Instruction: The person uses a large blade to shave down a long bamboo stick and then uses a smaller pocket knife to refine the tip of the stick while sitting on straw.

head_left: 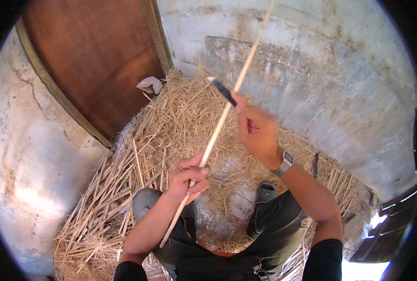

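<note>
My left hand (188, 178) grips a long pale cane stalk (239, 84) that slants from my lap up to the top of the view. My right hand (257, 131), with a wristwatch on its wrist, holds a dark-handled knife (221, 90) against the stalk higher up. The blade rests on or near the stalk. Both hands are above a heap of dry straw and cut stalks (171, 126). My knees in dark trousers show at the bottom.
A brown wooden door (101, 61) stands at the upper left, a weathered plaster wall (335, 79) at the right. A crumpled white scrap (149, 85) lies by the door foot. A black sandal (263, 194) is on my foot among the straw.
</note>
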Motion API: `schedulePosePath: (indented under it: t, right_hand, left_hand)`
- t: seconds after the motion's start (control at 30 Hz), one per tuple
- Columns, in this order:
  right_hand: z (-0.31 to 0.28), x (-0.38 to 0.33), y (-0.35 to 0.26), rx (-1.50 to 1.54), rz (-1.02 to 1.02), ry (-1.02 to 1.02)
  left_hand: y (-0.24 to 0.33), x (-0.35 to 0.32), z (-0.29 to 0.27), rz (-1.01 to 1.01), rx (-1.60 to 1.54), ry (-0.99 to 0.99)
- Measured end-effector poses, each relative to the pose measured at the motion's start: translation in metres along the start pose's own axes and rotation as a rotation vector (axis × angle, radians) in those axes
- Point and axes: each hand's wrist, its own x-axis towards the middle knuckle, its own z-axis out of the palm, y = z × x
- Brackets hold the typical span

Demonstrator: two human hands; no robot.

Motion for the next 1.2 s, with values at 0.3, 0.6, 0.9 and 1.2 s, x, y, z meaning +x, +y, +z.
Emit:
schedulePosePath:
  t: [0.3,0.6,0.9,1.2]
  right_hand:
    - [0.004,-0.033,-0.021,0.106,-0.127,-0.275]
    - [-0.004,-0.037,-0.038,-0.056,-0.014,-0.251]
    - [-0.003,-0.014,-0.013,0.085,0.208,-0.020]
    - [-0.007,-0.020,-0.014,0.154,0.140,-0.095]
  left_hand:
    - [0.001,0.005,0.004,-0.028,-0.018,0.021]
    - [-0.007,0.002,0.003,0.015,0.120,-0.006]
    - [-0.008,0.005,0.007,0.030,0.080,-0.013]
    - [0.002,0.003,0.001,-0.049,-0.069,-0.091]
